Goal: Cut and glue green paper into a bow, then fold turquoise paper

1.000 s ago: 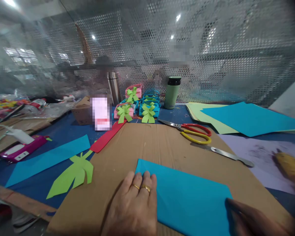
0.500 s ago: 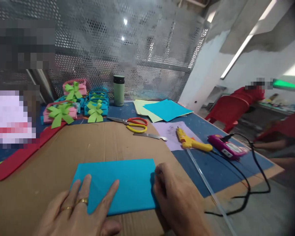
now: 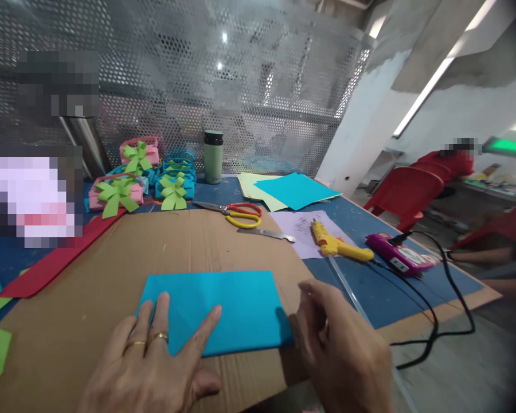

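Note:
A folded sheet of blue paper (image 3: 245,310) lies flat on the brown cardboard. My left hand (image 3: 150,355) rests on its left part, fingers spread, rings on two of them. Just off the paper's right edge is my right hand (image 3: 339,338), its fingers curled in with nothing visible in them. Beyond the paper, scissors (image 3: 243,215) with one red and one yellow handle lie beside a craft knife blade (image 3: 269,234). A yellow glue gun (image 3: 339,248) with a long clear glue stick sits to the right on lilac paper.
Cardboard (image 3: 90,298) covers much of the blue table. Small pink and blue paper baskets with green bows (image 3: 118,195) stand at the back left, near a green tumbler (image 3: 213,158). A purple power strip (image 3: 399,255) with black cables lies right. A person in red (image 3: 447,166) sits beyond.
My right hand has moved right, away from the paper's edge. My left hand stays spread on the paper. The view has shifted slightly, showing green paper at the left.

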Tool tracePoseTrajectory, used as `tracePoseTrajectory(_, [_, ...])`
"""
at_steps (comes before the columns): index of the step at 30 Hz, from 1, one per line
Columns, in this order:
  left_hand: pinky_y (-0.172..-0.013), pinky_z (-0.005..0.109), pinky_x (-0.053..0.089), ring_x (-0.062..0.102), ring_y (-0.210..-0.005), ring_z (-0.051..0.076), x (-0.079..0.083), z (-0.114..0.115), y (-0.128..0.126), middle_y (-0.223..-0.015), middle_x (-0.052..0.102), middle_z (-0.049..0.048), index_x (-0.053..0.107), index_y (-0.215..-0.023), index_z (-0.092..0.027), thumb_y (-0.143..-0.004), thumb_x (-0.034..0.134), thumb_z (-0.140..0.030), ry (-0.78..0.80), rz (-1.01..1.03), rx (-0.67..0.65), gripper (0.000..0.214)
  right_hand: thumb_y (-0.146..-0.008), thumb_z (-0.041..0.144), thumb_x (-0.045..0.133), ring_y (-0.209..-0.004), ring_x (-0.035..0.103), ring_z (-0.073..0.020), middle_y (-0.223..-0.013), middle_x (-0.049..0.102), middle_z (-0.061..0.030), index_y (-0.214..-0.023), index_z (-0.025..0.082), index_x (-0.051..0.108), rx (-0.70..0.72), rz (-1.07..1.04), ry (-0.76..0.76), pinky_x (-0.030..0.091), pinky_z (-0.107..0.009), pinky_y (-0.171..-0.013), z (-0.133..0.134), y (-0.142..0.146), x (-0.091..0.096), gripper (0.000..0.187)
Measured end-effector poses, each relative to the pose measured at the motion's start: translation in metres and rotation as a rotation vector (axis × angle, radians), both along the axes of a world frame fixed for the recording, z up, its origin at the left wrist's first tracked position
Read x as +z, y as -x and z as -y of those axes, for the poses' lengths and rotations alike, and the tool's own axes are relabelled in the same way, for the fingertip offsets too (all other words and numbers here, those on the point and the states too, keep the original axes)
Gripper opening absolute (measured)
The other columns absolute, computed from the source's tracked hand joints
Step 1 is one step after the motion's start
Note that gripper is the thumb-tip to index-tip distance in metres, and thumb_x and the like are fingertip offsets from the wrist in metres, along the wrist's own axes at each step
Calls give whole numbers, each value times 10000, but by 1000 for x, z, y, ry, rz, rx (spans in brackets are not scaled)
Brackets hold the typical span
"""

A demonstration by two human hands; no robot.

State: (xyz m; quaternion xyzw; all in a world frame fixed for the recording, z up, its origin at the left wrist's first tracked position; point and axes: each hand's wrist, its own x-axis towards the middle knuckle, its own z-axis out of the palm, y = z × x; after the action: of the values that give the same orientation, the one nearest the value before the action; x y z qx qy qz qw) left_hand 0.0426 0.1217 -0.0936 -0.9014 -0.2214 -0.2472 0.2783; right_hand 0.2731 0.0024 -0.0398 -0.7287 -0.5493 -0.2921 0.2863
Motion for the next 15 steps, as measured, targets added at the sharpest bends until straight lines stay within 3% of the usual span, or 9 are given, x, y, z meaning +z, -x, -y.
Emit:
tracePoseTrajectory(3, [-846, 546, 460, 652, -1062, 430, 5, 2, 1, -1113, 708, 201, 328, -1545, -358, -908, 405, -703, -14, -52, 17, 728, -984, 219, 522, -897, 675, -232, -997, 729, -122, -1148, 133, 644, 325, 82, 8, 543, -347, -780, -2, 22, 1, 221])
tracePoseTrajectory(5, [-836, 546, 461, 646, -1071, 453, 9, 4, 0, -1086, 710, 233, 354, -1542, -311, -932, 401, -654, 1, -75, 10, 701, -1041, 312, 434, -951, 666, -231, -1041, 744, -119, -1144, 118, 671, 530, 120, 75, 547, -357, -847, -7, 36, -8, 323])
tracePoseTrajectory(8, [-805, 556, 466, 633, -1080, 492, 17, 8, -3, -1025, 716, 264, 438, -1506, -272, -944, 395, -617, -7, -81, -3, 661, -1073, 467, 240, -1027, 662, -222, -1103, 755, -114, -1156, 99, 690, 574, 122, 69, 540, -361, -929, -10, 44, -25, 588])
tracePoseTrajectory(10, [-802, 556, 473, 639, -1073, 484, 21, 10, -5, -1051, 715, 258, 468, -1485, -298, -937, 412, -621, -9, -92, 18, 639, -1027, 590, 258, -1147, 635, -232, -1221, 726, -119, -1234, 81, 662, 587, 190, 140, 522, -375, -1003, -5, 39, -32, 682])
tracePoseTrajectory(12, [-797, 547, 485, 649, -1062, 466, 23, 11, -6, -1098, 709, 249, 482, -1473, -324, -932, 427, -625, -2, -111, 45, 621, -978, 652, 339, -1248, 591, -237, -1330, 674, -108, -1297, 79, 628, 604, 268, 229, 498, -384, -1063, 5, 30, -33, 716])
tracePoseTrajectory(15, [-764, 528, 504, 666, -1026, 456, 26, 11, -7, -1107, 706, 255, 531, -1437, -330, -937, 400, -635, -4, -117, 55, 600, -995, 587, 431, -1291, 572, -225, -1379, 641, -81, -1311, 95, 623, 578, 292, 233, 484, -377, -1093, 19, 19, -29, 615])
